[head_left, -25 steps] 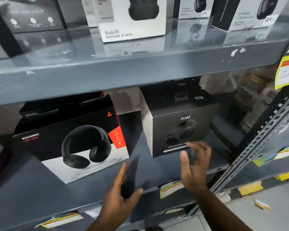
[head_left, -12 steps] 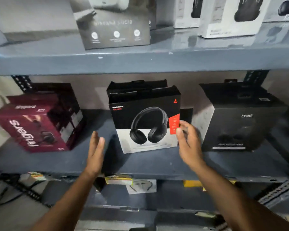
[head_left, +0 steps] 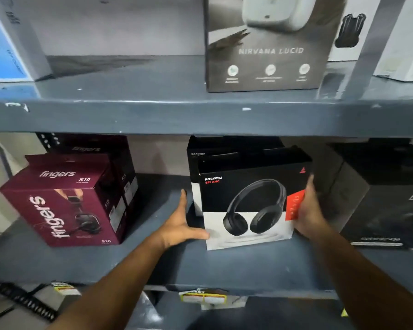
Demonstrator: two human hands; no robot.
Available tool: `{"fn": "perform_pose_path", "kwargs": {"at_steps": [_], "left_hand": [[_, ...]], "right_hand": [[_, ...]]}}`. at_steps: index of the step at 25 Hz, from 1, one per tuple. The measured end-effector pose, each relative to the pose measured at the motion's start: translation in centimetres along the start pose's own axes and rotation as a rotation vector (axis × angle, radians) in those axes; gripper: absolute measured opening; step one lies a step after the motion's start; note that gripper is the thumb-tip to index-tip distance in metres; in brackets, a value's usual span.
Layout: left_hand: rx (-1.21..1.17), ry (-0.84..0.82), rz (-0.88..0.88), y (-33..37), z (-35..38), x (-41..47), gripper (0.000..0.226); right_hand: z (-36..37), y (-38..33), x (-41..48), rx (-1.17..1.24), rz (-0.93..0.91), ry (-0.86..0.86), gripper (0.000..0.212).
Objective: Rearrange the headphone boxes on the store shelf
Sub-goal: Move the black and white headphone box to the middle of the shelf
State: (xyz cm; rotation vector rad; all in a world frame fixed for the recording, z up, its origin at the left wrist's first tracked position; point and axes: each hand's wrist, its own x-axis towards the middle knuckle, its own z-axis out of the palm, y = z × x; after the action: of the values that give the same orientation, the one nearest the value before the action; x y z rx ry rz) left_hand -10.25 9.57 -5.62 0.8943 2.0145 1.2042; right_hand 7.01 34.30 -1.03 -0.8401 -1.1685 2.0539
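Head view: both hands are pressing the Rockerz box (head_left: pixel 248 206) at frame centre, left hand (head_left: pixel 179 225) and right hand (head_left: pixel 308 210) with fingers flat on its sides; stiff, light cardboard, probably best held there

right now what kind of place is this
Most likely an electronics shop's display shelving. Boxed headphones stand in rows: a Rockerz box held between both hands, a maroon Fingers box, and paper price tags stuck on the grey metal shelf edge.

grey shelf (head_left: pixel 129 263) – maroon fingers box (head_left: pixel 62 203), rockerz box (head_left: pixel 248 206), black boat box (head_left: pixel 382 198)
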Motion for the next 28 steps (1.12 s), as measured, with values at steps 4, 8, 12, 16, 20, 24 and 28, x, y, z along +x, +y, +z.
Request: {"fn": "perform_pose_path", "kwargs": {"at_steps": [4, 8, 12, 16, 20, 24, 28], "left_hand": [[-0.156, -0.061, 0.144, -1.2, 0.5, 1.2, 0.139], [-0.404, 0.245, 0.098, -0.4, 2.1, 1.0, 0.096], [-0.486, 0.352, 0.101, 0.8, 2.7, 1.0, 0.090], [-0.492, 0.405, 0.001, 1.9, 3.1, 1.2, 0.057], [-0.496, 0.482, -0.032, 2.1, 3.6, 0.6, 0.041], [-0.477, 0.500, -0.014, 2.7, 3.9, 0.0, 0.033], [-0.488, 0.539, -0.015, 2.8, 4.2, 0.1, 0.032]], "right_hand": [[0.6, 0.1, -1.1, 0.048, 0.005, -0.110, 0.072], [2.6, 2.4, -1.5, 0.140, 0.023, -0.128, 0.079], [2.4, 3.6, -1.3, 0.086, -0.049, 0.027, 0.069], [1.2, 4.2, -1.1, -0.022, -0.066, 0.162, 0.057], [1.6, 4.0, -1.2, -0.058, -0.026, 0.230, 0.050], [1.7, 4.1, -1.4, -0.075, -0.019, 0.224, 0.055], [1.7, 4.1, -1.8, -0.100, -0.011, 0.253, 0.051]]}}
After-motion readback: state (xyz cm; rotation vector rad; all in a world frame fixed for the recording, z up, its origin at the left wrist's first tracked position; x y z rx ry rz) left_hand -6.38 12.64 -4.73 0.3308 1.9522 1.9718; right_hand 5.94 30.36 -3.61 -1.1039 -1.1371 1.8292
